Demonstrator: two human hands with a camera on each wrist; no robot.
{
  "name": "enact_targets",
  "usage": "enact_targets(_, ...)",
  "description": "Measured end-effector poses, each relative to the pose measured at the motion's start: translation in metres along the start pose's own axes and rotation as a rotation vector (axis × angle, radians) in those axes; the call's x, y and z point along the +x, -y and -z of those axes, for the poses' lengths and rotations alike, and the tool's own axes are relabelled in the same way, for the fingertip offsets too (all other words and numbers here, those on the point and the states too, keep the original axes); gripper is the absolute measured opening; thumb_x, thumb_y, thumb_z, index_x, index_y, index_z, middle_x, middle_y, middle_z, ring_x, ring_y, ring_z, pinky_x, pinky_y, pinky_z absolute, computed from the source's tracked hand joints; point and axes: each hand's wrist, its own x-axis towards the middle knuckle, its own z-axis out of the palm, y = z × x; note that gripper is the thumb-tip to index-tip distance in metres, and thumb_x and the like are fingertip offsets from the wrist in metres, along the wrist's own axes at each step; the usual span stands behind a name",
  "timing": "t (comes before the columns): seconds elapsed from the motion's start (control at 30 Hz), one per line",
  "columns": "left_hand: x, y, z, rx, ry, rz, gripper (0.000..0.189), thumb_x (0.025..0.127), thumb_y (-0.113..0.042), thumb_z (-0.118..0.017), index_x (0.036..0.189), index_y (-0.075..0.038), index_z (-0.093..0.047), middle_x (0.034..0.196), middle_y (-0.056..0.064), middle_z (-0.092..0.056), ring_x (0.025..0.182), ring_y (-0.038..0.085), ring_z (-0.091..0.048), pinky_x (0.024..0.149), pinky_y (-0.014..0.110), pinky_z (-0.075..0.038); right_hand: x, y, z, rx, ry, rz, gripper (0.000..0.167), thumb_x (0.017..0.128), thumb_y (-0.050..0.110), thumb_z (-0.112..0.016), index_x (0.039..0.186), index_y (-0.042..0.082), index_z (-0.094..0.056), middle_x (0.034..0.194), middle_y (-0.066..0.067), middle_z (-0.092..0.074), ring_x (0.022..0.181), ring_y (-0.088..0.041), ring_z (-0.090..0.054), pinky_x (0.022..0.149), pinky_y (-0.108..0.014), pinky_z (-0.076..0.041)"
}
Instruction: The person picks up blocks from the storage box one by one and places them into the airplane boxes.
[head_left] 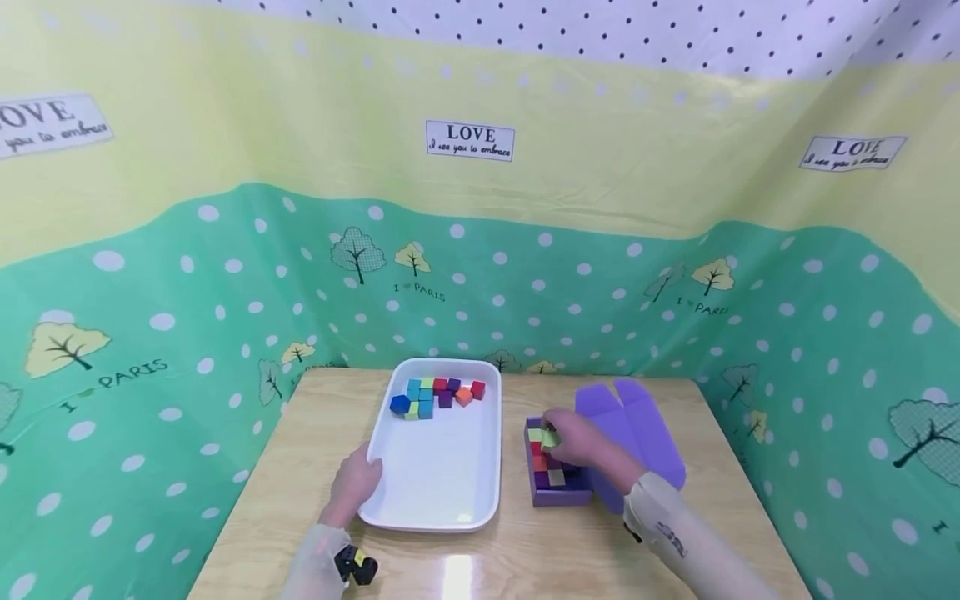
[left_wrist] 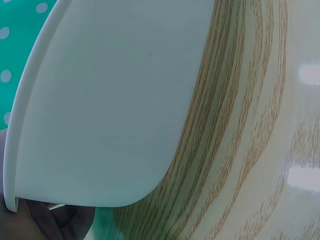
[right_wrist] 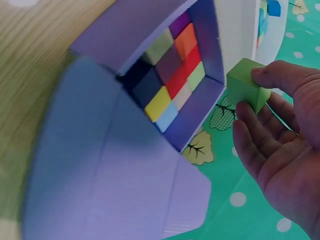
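My right hand (head_left: 577,439) pinches a light green cube (right_wrist: 245,82) between thumb and fingers, above a purple cardboard box (head_left: 561,498). Inside the box are several coloured cubes in rows, among them a yellow cube (right_wrist: 158,103) and an orange cube (right_wrist: 186,41). At its left edge, a white tray (head_left: 431,492) is gripped by my left hand (head_left: 356,479). In the left wrist view the fingers (left_wrist: 75,220) curl under the tray's rim. Several cubes lie in the tray's far part, including a dark blue cube (head_left: 400,405) and a red cube (head_left: 477,389).
The box's purple lid (head_left: 637,429) lies folded open to the right. Tray and box stand side by side on a wooden table (head_left: 420,562). A patterned green and yellow cloth (head_left: 480,275) hangs around the table's back and sides.
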Motion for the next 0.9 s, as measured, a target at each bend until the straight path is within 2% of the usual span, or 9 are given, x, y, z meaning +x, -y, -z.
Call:
enact_targets(0.1, 0.003, -0.001, -0.001, -0.002, -0.003, -0.010, 0.049, 0.098, -0.015, -0.043, 0.143, 0.004, -0.039, 0.138, 0.030, -0.046, 0.122, 0.046, -0.049, 0.098, 0.057, -0.044, -0.006, -0.008, -0.001, -0.017, 0.002, -0.037, 0.032, 0.072, 0.005, -0.078, 0.101, 0.004, -0.064, 0.092, -0.002, -0.061, 0.080, -0.015, -0.054, 0.074, -0.036, -0.053)
enact_targets(0.2, 0.004, -0.001, -0.001, -0.001, -0.007, -0.010, 0.049, 0.098, -0.016, -0.043, 0.143, 0.002, -0.040, 0.137, 0.029, -0.048, 0.120, 0.044, -0.052, 0.097, 0.056, -0.046, -0.011, -0.014, -0.003, -0.025, 0.029, -0.069, 0.030, 0.072, 0.004, -0.077, 0.098, 0.008, -0.063, 0.088, 0.001, -0.059, 0.078, -0.014, -0.053, 0.073, -0.035, -0.053)
enact_targets(0.47, 0.003, 0.001, 0.001, 0.011, -0.002, -0.011, 0.047, 0.098, -0.015, -0.044, 0.141, 0.004, -0.042, 0.133, 0.031, -0.050, 0.117, 0.046, -0.053, 0.094, 0.056, -0.048, -0.025, -0.024, -0.013, -0.070, 0.067, -0.028, 0.029, 0.067, 0.003, -0.080, 0.089, 0.009, -0.063, 0.077, 0.003, -0.058, 0.069, -0.013, -0.049, 0.063, -0.034, -0.049)
enact_targets(0.57, 0.004, 0.001, 0.000, 0.010, -0.001, -0.002, 0.047, 0.098, -0.016, -0.044, 0.141, 0.004, -0.042, 0.133, 0.030, -0.050, 0.117, 0.045, -0.053, 0.094, 0.056, -0.048, -0.028, -0.026, -0.017, -0.060, 0.086, -0.060, 0.028, 0.067, 0.002, -0.080, 0.089, 0.009, -0.064, 0.078, 0.002, -0.058, 0.069, -0.014, -0.049, 0.064, -0.034, -0.048)
enact_targets(0.73, 0.003, 0.000, 0.000, -0.004, -0.001, -0.004, 0.047, 0.097, -0.015, -0.044, 0.140, 0.004, -0.043, 0.133, 0.030, -0.051, 0.117, 0.045, -0.054, 0.095, 0.056, -0.047, -0.030, -0.028, -0.022, -0.046, 0.131, -0.157, 0.028, 0.070, -0.002, -0.078, 0.091, 0.011, -0.064, 0.080, 0.004, -0.057, 0.072, -0.016, -0.049, 0.067, -0.034, -0.049)
enact_targets(0.9, 0.001, -0.003, 0.002, -0.017, 0.000, -0.002, 0.046, 0.098, -0.015, -0.044, 0.139, 0.006, -0.043, 0.133, 0.031, -0.051, 0.117, 0.045, -0.053, 0.096, 0.057, -0.046, -0.030, -0.031, -0.027, -0.056, 0.140, -0.172, 0.029, 0.069, -0.004, -0.077, 0.091, 0.010, -0.064, 0.079, 0.004, -0.056, 0.072, -0.017, -0.049, 0.067, -0.035, -0.049)
